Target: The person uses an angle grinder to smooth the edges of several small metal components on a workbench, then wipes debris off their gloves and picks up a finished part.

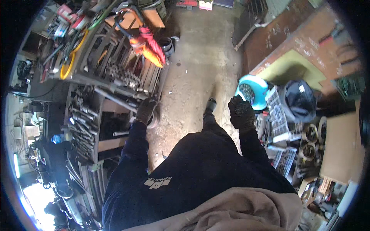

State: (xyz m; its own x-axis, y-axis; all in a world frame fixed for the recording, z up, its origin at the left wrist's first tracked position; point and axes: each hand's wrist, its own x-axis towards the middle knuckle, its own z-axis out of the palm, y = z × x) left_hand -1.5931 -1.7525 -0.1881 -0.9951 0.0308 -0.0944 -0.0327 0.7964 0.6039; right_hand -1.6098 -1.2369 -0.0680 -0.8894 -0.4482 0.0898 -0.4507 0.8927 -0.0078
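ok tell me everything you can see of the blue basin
The basin is light blue, round and smooth, and looks like plastic. A dark speckled mass shows inside it, toward its left; what that is can't be told. It sits just beyond the right hand, with a white crate close by on its lower right. Whether hand or crate touches it is unclear.

A rough concrete floor (198, 50) forms an aisle; left of it stands metal shelving (90, 79), right of it a brown, white-scrawled panel (278, 34); farther left, white light (40, 202) glares.
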